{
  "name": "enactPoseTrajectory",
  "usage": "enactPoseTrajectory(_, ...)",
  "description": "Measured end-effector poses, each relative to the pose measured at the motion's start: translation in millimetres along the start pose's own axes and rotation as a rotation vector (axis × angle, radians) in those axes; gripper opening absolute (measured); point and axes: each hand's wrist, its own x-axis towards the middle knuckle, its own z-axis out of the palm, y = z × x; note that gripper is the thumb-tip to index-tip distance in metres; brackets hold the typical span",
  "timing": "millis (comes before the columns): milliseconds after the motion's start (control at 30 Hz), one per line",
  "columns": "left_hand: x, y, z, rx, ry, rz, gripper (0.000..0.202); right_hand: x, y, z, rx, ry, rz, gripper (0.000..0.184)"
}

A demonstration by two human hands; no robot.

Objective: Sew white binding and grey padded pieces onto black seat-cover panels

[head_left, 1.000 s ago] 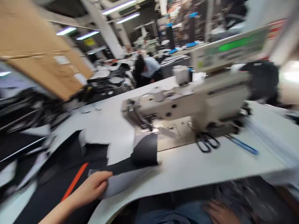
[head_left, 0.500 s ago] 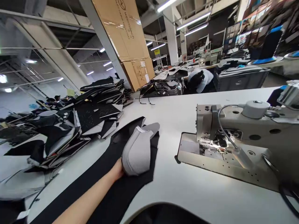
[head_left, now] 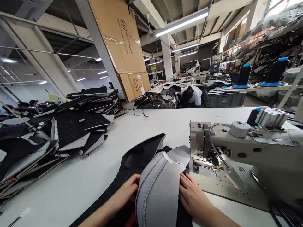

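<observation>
A curved grey padded fabric piece (head_left: 157, 189) arches up in front of me, lying over a black fabric panel (head_left: 139, 156) on the white table (head_left: 71, 179). My left hand (head_left: 126, 192) is closed on the grey piece's left edge. My right hand (head_left: 193, 197) rests against its right edge with fingers stretched out flat. The sewing machine head (head_left: 239, 151) stands just to the right of the fabric, its needle area (head_left: 204, 159) close to the piece's far end.
A large heap of black and grey cut panels (head_left: 59, 129) fills the table's left side. Cardboard boxes (head_left: 123, 41) lean against a pillar behind. A person in a light shirt (head_left: 191, 94) bends over beyond the table's far edge. Thread cones (head_left: 243, 75) stand at right.
The grey piece and black panel have come closer to me and toward the machine. My right hand has appeared and now lies on the piece's right edge; earlier only my left hand held it.
</observation>
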Motion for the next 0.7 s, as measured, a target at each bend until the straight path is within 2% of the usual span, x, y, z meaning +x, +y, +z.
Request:
enactPoseTrajectory(67,17,15,-22.8,0.158,0.178,0.096,0.056,3,0,2,-0.030,-0.006,0.024,0.051)
enactPoseTrajectory(133,35,40,-25.9,0.323,0.277,0.258,0.057,6,-1,1,-0.014,-0.059,0.033,0.061)
enactPoseTrajectory(200,54,67,-8.7,0.528,0.208,0.439,0.050,6,-3,-1,0.027,-0.120,0.055,0.066)
enactPoseTrajectory(300,82,87,32.4,0.779,-0.023,0.625,0.052,3,-2,-5,0.112,-0.184,0.085,0.071)
enactPoseTrajectory(367,96,85,51.5,0.869,-0.127,0.666,0.051,0,2,-8,0.185,-0.202,0.082,0.074)
enactPoseTrajectory(433,104,77,57.3,0.877,-0.146,0.659,0.043,0,7,-12,0.241,-0.213,0.086,0.073)
enactPoseTrajectory(600,102,54,47.4,0.910,-0.030,0.658,0.021,13,20,-17,0.183,-0.204,0.177,0.070)
enactPoseTrajectory(700,98,38,43.1,0.999,-0.021,0.745,0.012,22,25,-13,0.157,-0.151,0.193,0.071)
